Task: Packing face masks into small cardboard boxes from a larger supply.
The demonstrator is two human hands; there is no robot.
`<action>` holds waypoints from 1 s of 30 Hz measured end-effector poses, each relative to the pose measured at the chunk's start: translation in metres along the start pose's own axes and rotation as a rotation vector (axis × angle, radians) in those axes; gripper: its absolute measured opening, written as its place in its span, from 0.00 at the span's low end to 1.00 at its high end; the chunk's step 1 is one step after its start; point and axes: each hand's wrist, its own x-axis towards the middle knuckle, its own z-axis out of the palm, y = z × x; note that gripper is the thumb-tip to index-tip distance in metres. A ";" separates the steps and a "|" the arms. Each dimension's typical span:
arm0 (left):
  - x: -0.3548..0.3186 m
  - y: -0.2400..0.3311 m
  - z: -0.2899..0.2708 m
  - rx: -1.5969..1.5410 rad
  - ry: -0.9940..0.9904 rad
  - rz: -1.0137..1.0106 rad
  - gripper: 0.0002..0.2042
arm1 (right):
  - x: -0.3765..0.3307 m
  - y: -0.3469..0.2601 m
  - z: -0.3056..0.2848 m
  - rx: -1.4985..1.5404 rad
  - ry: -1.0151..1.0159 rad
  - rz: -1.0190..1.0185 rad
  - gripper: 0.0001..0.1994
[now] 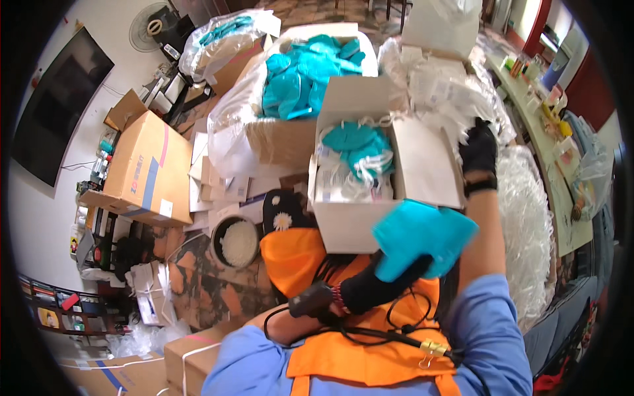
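We see the person's left hand [401, 272], in a black glove, with its grip closed on some turquoise face masks [422, 231]. These masks lie over the fingers and extend beyond the grip on both sides; they are blurred, so we cannot tell how many they are. In the view they overlap the near right corner of a white carton [350, 228], whose flaps are unfolded. Inside this carton we find more turquoise masks with white ear loops [356, 145], lying on white packets [340, 185].

The right hand [479, 146], also gloved in black, is farther to the right, beside the carton's right flap and at the pile of clear plastic bags [439, 89]. We cannot tell if its grip holds one of them. Behind the white carton, a plastic-lined cardboard box [284, 145] is filled with loose turquoise pieces [310, 69].
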 end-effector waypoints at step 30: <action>0.070 -0.001 -0.075 0.072 0.227 -0.240 0.13 | -0.089 -0.179 0.050 0.756 -0.401 0.681 0.08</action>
